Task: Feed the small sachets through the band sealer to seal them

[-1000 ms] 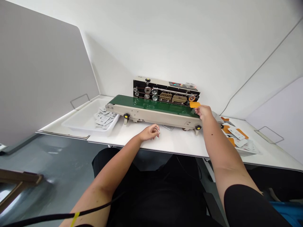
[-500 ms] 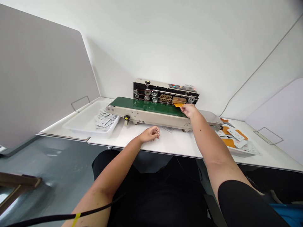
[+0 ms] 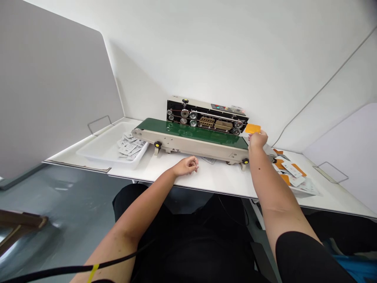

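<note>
My right hand (image 3: 258, 139) grips a flat orange packet (image 3: 253, 128), pinched at its lower edge. Hand and packet are at the right end of a band sealing machine (image 3: 207, 116), just beyond its rollers. A green conveyor belt (image 3: 188, 133) runs along the front of the machine. My left hand (image 3: 186, 166) rests on the white table in front of the conveyor, its fingers loosely curled with a gap to the thumb and nothing seen in them.
A white tray (image 3: 97, 158) at the left holds several printed white packets (image 3: 131, 147). At the right, another tray (image 3: 306, 192) is heaped with orange and white packets (image 3: 291, 170). Grey panels (image 3: 53, 86) flank the table. A small flat item (image 3: 209, 160) lies under the conveyor.
My right hand has moved right with the orange packet, from over the belt to beyond the sealing machine's right end. My left hand has stayed on the table.
</note>
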The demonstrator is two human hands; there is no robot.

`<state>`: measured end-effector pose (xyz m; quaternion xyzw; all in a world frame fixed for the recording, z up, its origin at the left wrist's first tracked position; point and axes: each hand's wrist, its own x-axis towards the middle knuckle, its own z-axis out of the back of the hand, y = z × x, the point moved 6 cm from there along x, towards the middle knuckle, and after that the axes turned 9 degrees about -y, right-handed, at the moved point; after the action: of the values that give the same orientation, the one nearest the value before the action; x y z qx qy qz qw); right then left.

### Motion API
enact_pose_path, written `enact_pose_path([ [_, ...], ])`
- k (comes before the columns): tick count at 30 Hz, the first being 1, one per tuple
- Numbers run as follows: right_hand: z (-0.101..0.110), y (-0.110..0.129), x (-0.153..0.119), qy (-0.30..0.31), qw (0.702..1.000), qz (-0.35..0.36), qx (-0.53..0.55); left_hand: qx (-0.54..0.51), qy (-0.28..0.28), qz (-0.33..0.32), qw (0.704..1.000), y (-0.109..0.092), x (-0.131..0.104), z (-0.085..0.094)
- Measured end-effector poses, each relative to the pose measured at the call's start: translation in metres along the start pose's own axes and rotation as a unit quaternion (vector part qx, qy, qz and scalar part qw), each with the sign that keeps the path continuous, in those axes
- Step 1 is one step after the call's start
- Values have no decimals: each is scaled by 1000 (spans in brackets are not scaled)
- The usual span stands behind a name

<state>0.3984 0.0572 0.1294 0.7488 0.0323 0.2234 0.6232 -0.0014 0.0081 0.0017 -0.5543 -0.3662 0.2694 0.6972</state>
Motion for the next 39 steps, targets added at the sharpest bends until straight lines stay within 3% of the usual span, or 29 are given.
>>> enact_pose_path([
  [3,-21,-10,-14,45,996,-82,15,1,-5,0,1000,-1,-1,1],
  [13,-61,-11,-53,158,968,-192,38,11,0,4,1000,-1,0,1],
  [19,-85,4,-81,228,946,-226,36,9,-2,2,1000,-3,-1,1],
  [23,-84,9,-94,249,941,-226,21,10,-5,4,1000,-4,-2,1],
  [25,-69,15,-99,222,963,-155,6,10,-4,1,1000,-4,-2,1],
  [27,-42,27,-112,160,987,8,-10,9,-4,-1,1000,-3,-1,1],
  [29,-10,38,-141,113,974,196,-23,10,-5,-2,1000,0,0,1],
  [30,2,37,-161,121,957,262,-30,11,-4,-2,1000,1,0,1],
  [32,13,22,-203,221,911,342,-65,17,-2,-3,1000,4,1,1],
  [35,10,-19,-256,410,809,386,-168,30,-6,-6,999,5,2,3],
  [37,5,-47,-270,466,760,383,-240,41,-13,-6,999,5,2,4],
  [39,-1,-66,-270,472,748,362,-295,51,-17,-2,999,4,2,5],
])
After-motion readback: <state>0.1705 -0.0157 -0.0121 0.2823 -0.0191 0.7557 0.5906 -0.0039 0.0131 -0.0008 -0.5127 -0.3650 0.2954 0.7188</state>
